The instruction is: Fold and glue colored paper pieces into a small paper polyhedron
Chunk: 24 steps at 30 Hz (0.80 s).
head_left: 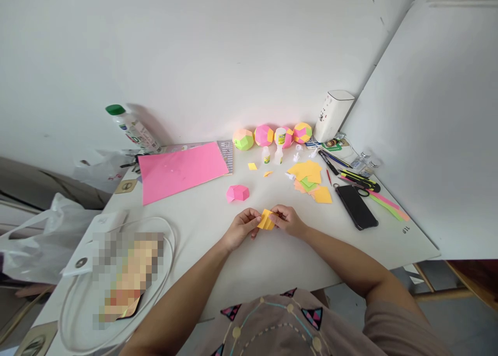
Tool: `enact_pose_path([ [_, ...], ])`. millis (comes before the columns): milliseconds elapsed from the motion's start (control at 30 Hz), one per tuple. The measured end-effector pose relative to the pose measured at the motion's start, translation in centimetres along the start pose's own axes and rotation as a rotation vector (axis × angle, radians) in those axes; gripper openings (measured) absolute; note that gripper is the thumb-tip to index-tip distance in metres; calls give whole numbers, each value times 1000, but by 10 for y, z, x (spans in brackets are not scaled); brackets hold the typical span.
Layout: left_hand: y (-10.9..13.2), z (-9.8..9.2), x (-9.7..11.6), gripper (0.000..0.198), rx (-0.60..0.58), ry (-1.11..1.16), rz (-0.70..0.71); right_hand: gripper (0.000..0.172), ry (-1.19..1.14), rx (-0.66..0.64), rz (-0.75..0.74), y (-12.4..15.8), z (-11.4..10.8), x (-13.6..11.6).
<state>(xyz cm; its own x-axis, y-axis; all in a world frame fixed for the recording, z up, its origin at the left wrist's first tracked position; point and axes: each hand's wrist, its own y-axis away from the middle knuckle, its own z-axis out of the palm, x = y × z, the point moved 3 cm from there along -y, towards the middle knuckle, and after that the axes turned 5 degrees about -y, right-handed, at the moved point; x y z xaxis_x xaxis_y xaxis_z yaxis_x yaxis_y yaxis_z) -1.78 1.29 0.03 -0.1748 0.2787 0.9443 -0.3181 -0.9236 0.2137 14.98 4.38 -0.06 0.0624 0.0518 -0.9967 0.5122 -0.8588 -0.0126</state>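
Between my two hands, just above the front part of the white table, is a small creased piece of yellow-orange paper [266, 220]. My left hand [244, 225] pinches its left side between thumb and fingers. On the right side, my right hand [287, 220] grips the same paper, thumb on top. A folded pink paper shape [237, 193] sits beyond my left hand. Farther back lie a small yellow paper piece [252, 166] and a folded orange one [268, 174]. A pile of yellow, green and peach paper pieces [310, 177] is spread beyond my right hand.
Faceted paper balls [264, 135] line the wall behind small glue bottles [266, 155]. A pink sheet [182, 172] lies at left, near a green-capped bottle [134, 129]. At right are a black phone [357, 206], pens and a cutter. A white cable [171, 242] loops around a pixelated phone.
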Motion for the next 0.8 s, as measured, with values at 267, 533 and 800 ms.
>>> enact_pose_path([
  [267,2,0,-1,35,-51,-43,0,25,39,6,-38,0,1,-4],
  [533,1,3,-1,38,-21,-117,-1,25,83,19,-96,0,1,-4],
  [800,6,5,0,28,-76,-104,53,28,72,2,-75,1,1,-3],
])
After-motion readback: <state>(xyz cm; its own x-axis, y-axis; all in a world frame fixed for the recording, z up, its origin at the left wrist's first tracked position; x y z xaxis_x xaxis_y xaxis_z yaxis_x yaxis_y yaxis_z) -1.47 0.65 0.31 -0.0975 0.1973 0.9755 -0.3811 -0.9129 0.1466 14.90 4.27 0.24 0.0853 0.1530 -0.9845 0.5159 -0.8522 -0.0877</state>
